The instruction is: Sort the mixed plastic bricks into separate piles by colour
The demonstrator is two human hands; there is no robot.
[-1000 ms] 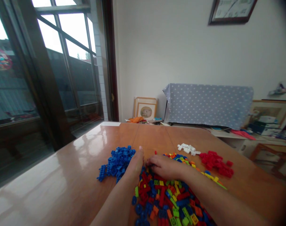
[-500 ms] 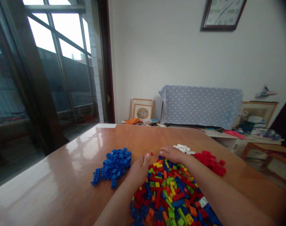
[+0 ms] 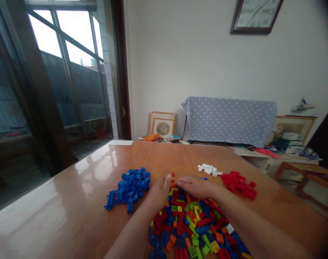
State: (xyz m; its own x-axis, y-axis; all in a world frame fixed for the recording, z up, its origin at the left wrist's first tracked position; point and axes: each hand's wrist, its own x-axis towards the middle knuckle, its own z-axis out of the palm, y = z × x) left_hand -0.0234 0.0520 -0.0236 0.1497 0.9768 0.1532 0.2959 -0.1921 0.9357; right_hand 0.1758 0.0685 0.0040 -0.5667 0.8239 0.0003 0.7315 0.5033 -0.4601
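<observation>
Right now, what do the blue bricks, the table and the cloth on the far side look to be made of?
Blue bricks: probably molded plastic, uniformly colored with studs on some.
Table: likely wood or veneer, glossy; brown surface with bright window reflections.
Cloth: seemingly woven fabric, matte; it drapes in folds, though the fiber is unclear.

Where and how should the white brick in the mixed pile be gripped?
Probably best pinched by two opposite side walls, coming down from above. The white brick shows its upper face, while coloured bricks crowd its sides and the right forearm passes close by, leaving little room for a low approach.
</observation>
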